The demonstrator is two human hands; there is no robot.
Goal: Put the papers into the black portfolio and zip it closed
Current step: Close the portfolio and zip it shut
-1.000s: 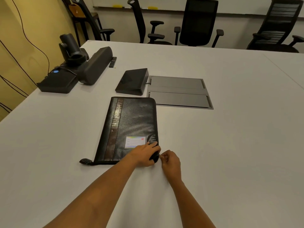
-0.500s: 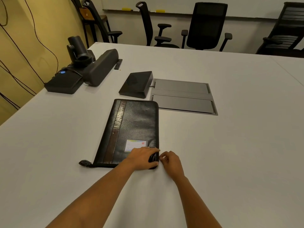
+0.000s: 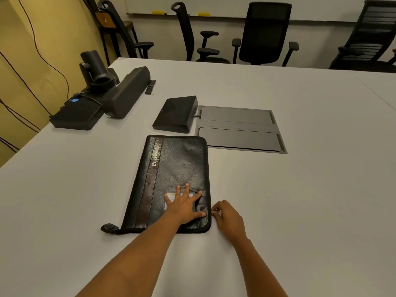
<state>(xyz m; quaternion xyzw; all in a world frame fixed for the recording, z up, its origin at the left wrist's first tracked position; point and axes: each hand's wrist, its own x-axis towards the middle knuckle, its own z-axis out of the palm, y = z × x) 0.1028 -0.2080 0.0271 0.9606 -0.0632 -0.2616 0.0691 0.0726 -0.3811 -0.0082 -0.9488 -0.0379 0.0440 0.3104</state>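
Observation:
The black portfolio (image 3: 177,168) lies flat and folded shut on the white table (image 3: 300,189), with a brown stripe down its left side and a small label near its near end. My left hand (image 3: 184,205) presses flat on its near right part, fingers spread over the label. My right hand (image 3: 228,217) is beside the portfolio's right edge, near the corner, its fingertips pinched on a small zipper pull there. No papers are visible outside the portfolio. A short black strap (image 3: 109,228) sticks out at the near left corner.
A black tablet-like console (image 3: 175,113) and a grey cable hatch (image 3: 240,129) sit just beyond the portfolio. A conference camera (image 3: 94,67), speaker bar (image 3: 126,91) and black box (image 3: 75,114) stand at the far left. Office chairs (image 3: 265,33) line the far edge.
My left hand has moved from gripping the near right corner to lying flat with fingers spread on the cover. My right hand stays at the right edge.

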